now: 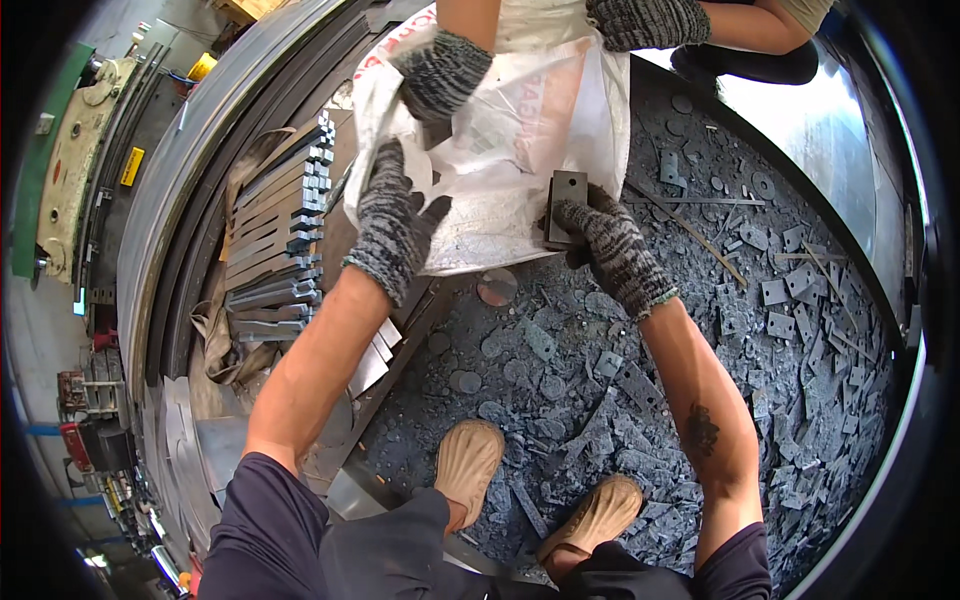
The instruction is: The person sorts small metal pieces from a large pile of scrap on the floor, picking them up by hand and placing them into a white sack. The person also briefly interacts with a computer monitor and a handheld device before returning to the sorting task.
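Observation:
My right hand (613, 240), in a grey-and-black knit glove, grips a dark rectangular metal plate (570, 188) with a hole near its upper end. The plate stands upright against the lower part of a white woven sack (490, 225). My left hand (393, 225), gloved alike, has its fingers stretched and thumb apart at the sack's left side; it holds nothing I can see. Across from me, another person's gloved hand (447, 76) reaches to the sack's upper left. That person's other gloved hand (650, 20) is at its upper right edge.
Metal scrap (790, 310), with flat offcuts and discs, covers the floor on the right and around my shoes (470, 460). At left lies a row of metal bars (275, 225) beside a cloth strap (225, 340). A curved metal rim (905, 390) bounds the right side.

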`<control>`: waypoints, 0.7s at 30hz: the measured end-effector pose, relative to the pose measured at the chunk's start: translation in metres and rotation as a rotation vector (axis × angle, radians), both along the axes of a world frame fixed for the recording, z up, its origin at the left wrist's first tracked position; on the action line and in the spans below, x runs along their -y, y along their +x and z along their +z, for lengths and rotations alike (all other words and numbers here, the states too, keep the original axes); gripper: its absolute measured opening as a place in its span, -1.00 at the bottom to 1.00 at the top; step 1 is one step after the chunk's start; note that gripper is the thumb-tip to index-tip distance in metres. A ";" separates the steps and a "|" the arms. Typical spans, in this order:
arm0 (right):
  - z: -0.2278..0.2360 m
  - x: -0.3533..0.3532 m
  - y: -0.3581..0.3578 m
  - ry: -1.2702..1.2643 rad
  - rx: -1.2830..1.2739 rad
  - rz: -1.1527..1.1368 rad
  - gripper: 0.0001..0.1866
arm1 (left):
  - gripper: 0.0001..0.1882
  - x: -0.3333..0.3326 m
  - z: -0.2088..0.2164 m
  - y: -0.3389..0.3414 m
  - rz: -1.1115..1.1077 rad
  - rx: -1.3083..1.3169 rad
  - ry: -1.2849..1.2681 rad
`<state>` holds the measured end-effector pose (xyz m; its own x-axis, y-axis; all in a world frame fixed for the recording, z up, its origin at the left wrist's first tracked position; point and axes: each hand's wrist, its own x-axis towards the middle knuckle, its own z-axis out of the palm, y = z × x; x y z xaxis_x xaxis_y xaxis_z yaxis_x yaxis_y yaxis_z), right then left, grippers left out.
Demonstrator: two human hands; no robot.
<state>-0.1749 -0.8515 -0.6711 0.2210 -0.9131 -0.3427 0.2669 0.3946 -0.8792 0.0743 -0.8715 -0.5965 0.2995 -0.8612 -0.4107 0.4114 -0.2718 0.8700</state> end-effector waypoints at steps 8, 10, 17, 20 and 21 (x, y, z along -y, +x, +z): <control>-0.001 0.009 -0.002 0.093 -0.087 -0.019 -0.46 | 0.00 -0.001 0.021 0.015 0.155 0.051 0.098; -0.008 0.010 -0.007 0.103 -0.098 -0.014 -0.49 | -0.04 -0.010 0.010 0.025 -0.014 0.248 0.066; -0.014 0.028 0.006 0.284 -0.245 0.098 -0.67 | -0.21 -0.050 -0.026 0.077 -0.317 0.619 -0.054; -0.039 0.067 0.015 -0.578 -0.822 0.443 -0.70 | -0.35 -0.047 -0.004 0.050 -0.152 0.583 0.070; -0.017 0.072 0.024 -0.336 -0.625 0.429 -0.66 | -0.35 -0.047 -0.014 0.062 -0.267 0.708 -0.001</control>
